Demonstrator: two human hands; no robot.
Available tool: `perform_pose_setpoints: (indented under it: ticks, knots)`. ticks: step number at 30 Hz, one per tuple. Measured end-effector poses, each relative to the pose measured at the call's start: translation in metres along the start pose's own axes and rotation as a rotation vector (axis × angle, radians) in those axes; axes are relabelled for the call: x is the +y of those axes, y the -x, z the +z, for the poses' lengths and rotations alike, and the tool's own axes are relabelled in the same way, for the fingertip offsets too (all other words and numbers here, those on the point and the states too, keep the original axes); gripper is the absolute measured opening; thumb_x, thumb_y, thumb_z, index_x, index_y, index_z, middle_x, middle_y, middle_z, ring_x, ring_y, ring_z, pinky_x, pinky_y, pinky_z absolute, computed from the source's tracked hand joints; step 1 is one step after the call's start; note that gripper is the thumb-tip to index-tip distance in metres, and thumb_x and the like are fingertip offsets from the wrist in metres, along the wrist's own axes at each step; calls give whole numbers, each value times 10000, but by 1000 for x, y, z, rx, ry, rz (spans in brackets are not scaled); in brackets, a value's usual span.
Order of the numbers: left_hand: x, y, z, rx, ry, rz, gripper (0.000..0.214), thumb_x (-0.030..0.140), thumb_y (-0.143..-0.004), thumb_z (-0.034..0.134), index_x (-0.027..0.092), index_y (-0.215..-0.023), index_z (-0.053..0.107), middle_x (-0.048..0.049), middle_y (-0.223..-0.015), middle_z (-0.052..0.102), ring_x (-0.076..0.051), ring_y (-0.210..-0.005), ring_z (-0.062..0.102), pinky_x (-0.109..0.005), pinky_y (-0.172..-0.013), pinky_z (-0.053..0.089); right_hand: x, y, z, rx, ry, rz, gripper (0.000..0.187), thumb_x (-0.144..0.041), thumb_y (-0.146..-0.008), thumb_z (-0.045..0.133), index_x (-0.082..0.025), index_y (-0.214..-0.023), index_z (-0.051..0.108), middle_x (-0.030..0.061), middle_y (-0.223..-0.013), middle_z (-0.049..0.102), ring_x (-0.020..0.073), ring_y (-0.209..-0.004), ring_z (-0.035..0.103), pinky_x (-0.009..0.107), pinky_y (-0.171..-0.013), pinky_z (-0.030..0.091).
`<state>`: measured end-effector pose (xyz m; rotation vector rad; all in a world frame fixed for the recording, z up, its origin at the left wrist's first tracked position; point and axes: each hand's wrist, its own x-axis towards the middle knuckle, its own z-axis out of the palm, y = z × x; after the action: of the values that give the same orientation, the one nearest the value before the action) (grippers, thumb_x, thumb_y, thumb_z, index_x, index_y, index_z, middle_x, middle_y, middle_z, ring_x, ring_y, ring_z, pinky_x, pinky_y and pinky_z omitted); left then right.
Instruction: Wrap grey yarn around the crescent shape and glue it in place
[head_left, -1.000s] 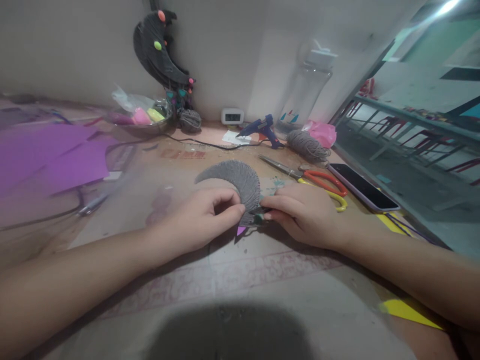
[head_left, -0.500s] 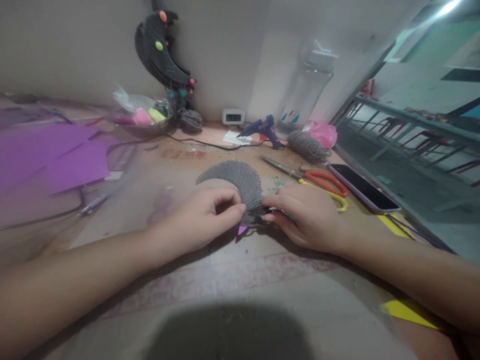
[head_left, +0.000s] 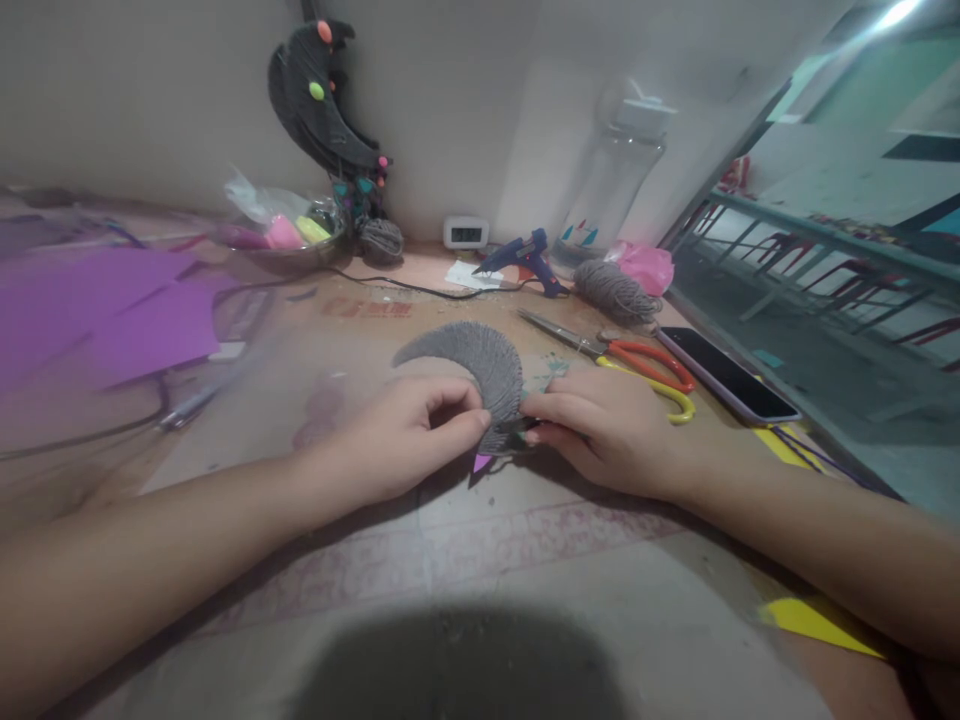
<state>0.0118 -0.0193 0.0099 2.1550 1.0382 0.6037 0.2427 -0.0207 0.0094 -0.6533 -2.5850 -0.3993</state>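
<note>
A crescent moon (head_left: 480, 358) wrapped in grey yarn lies on the table between my hands. My left hand (head_left: 420, 430) pinches the inner edge of its lower part between thumb and forefinger. At the outer lower edge, my right hand (head_left: 607, 430) has its thumb and fingertips closed at the yarn; a dark bit shows there, too small to make out fully. A purple tip (head_left: 481, 462) pokes out under the crescent's lower end. Beyond my right hand lie scissors (head_left: 645, 365) with orange and yellow handles.
Behind stand a blue glue gun (head_left: 525, 258), a ball of grey yarn (head_left: 615, 290), a clear bottle (head_left: 611, 190) and a small digital clock (head_left: 466, 233). A phone (head_left: 727, 375) lies right. Purple sheets (head_left: 112, 310) and a bowl (head_left: 285, 255) are left. A dark crescent decoration (head_left: 319, 110) hangs behind.
My right fingers have drawn slightly closer together at the crescent's lower edge. Otherwise the hands and the crescent stay almost where they were.
</note>
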Motion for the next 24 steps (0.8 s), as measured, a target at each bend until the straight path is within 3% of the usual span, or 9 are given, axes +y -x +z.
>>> perform_pose_setpoints:
  ticks: [9, 14, 19, 24]
  knots:
    - [-1, 0, 0, 18, -6, 54, 299, 252, -899, 478, 180, -616, 543, 27, -643, 512, -124, -641, 511, -246, -582, 355, 1, 3, 1, 13, -85, 44, 217, -268, -977, 457, -155, -948, 640, 21, -695, 649, 138, -627, 566, 261, -578, 354]
    - [-2, -1, 1, 32, -1, 74, 294, 239, -906, 469, 177, -631, 549, 26, -659, 516, -123, -647, 509, -249, -585, 354, -3, 4, -1, 48, -333, 338, 218, -328, -927, 530, -159, -1040, 611, 42, -833, 683, 149, -698, 607, 258, -627, 433]
    - [-1, -2, 0, 53, -11, 83, 292, 244, -899, 482, 176, -623, 545, 27, -651, 517, -128, -654, 518, -252, -602, 364, -15, -11, -5, -28, -684, 699, 188, -359, -871, 599, -173, -868, 624, -8, -713, 620, 114, -604, 550, 211, -527, 410]
    - [0, -1, 0, 40, 8, 90, 300, 265, -908, 487, 177, -627, 548, 28, -651, 524, -125, -652, 520, -247, -605, 370, -22, -17, 0, -102, -911, 766, 162, -254, -860, 579, -167, -724, 589, -46, -607, 506, 79, -543, 446, 187, -489, 351]
